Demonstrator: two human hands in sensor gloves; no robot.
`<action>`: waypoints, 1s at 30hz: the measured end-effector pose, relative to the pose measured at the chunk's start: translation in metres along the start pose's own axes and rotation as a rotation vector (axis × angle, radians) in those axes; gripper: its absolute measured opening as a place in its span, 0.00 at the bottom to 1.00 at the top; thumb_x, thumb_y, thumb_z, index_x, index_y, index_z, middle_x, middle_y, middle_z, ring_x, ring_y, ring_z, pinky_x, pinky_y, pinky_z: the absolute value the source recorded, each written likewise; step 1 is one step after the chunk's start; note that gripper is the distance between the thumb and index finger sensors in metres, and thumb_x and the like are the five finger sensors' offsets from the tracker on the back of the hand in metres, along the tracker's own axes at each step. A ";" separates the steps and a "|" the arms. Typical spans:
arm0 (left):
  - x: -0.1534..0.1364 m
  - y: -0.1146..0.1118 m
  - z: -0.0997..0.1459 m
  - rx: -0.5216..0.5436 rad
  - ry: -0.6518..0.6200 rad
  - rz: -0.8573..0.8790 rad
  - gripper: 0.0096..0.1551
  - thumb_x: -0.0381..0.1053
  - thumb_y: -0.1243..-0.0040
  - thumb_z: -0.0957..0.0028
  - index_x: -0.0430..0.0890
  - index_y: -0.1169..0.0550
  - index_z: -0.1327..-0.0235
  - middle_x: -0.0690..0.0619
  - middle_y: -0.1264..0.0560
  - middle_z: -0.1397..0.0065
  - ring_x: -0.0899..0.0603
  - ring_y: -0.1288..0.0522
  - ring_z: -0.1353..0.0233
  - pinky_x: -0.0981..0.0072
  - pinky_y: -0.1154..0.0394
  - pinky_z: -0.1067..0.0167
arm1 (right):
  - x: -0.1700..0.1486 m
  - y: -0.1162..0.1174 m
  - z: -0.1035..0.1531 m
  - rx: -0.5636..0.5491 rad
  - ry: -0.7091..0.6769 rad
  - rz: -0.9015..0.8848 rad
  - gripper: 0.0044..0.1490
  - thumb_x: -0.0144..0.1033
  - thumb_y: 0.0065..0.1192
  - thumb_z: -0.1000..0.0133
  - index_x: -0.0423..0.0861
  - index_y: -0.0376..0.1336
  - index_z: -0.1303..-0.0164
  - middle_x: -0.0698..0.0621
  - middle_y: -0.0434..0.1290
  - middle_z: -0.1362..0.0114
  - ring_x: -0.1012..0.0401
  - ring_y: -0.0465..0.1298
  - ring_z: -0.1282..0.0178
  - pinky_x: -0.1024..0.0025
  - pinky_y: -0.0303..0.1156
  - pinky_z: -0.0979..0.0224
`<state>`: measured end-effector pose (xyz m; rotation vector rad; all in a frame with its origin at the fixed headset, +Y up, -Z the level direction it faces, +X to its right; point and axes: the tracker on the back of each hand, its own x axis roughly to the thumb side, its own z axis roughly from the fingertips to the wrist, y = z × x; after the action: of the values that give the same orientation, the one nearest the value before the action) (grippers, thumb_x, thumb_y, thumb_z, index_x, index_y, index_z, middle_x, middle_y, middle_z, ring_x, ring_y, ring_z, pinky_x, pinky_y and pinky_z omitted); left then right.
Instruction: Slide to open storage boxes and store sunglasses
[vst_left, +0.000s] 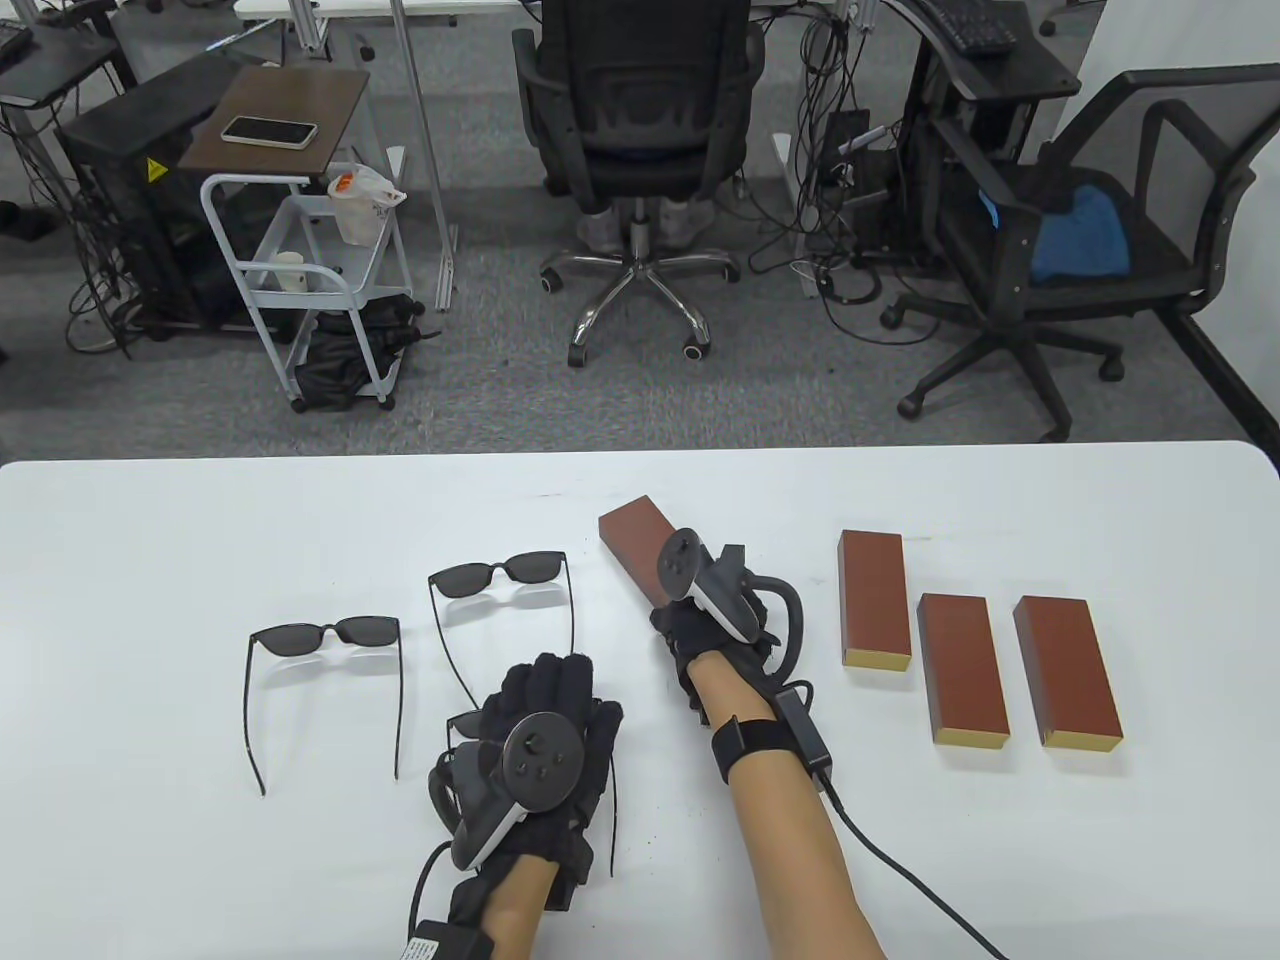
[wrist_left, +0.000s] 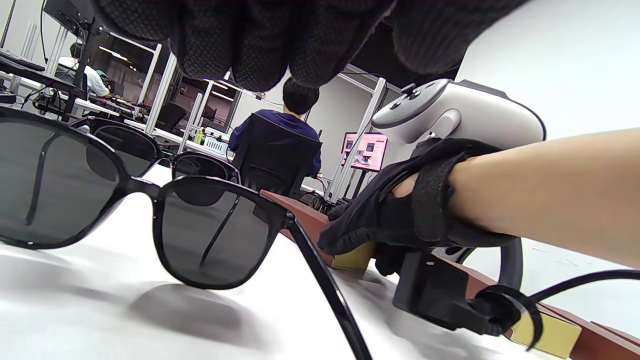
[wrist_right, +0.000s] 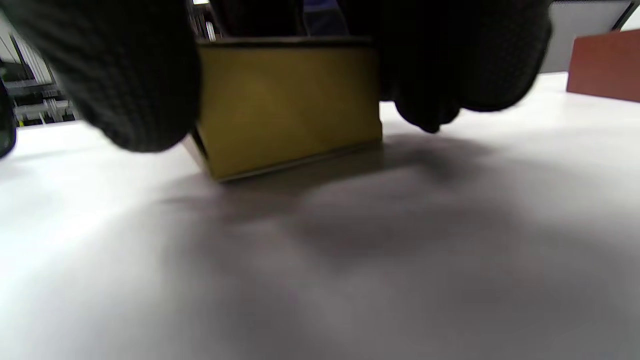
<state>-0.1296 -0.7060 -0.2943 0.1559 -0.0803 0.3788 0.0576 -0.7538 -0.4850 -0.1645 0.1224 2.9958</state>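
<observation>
Your right hand (vst_left: 700, 625) has its grip around the near end of the angled storage box (vst_left: 632, 545); the right wrist view shows gloved fingers (wrist_right: 110, 75) on either side of its yellow drawer end (wrist_right: 287, 105), which seems the right place to hold if the inner tray is to slide out toward you. Whether the fingers press firmly or only rest against it, you cannot tell from these views.

Your left hand (vst_left: 545, 745) lies over the nearest sunglasses (vst_left: 462, 724), fingers curved down above the frame; in the left wrist view the lenses (wrist_left: 215, 240) stand on the table (vst_left: 150, 850) just under the fingertips (wrist_left: 260, 50), and contact is not clear. That pair looks staged for the box once it opens.

Two more sunglasses, one at far left (vst_left: 325, 635) and one behind your left hand (vst_left: 500, 572), sit arms open. Three closed boxes (vst_left: 962, 668) lie side by side to the right, yellow ends facing you, well apart from the glasses.
</observation>
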 end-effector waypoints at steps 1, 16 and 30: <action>0.000 0.000 0.000 0.000 0.000 0.000 0.38 0.65 0.47 0.42 0.49 0.28 0.21 0.44 0.33 0.18 0.31 0.36 0.19 0.31 0.39 0.28 | -0.001 -0.001 -0.001 -0.014 -0.002 -0.014 0.44 0.57 0.76 0.62 0.59 0.60 0.36 0.34 0.66 0.29 0.39 0.75 0.37 0.50 0.75 0.38; 0.004 0.003 0.001 0.018 0.052 -0.065 0.37 0.65 0.48 0.42 0.50 0.28 0.22 0.44 0.32 0.18 0.31 0.35 0.20 0.32 0.37 0.30 | -0.037 -0.028 0.049 -0.096 -0.167 -0.106 0.43 0.58 0.70 0.59 0.52 0.62 0.34 0.40 0.65 0.26 0.40 0.69 0.31 0.45 0.69 0.32; 0.003 0.011 0.001 0.004 0.065 -0.025 0.36 0.63 0.47 0.41 0.51 0.28 0.21 0.44 0.33 0.17 0.31 0.36 0.19 0.31 0.38 0.29 | -0.097 -0.061 0.157 -0.171 -0.354 -0.090 0.39 0.56 0.69 0.57 0.50 0.66 0.38 0.41 0.67 0.27 0.41 0.69 0.30 0.46 0.68 0.30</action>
<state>-0.1308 -0.6950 -0.2918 0.1484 -0.0133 0.3585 0.1460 -0.6924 -0.3229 0.3330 -0.1742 2.8866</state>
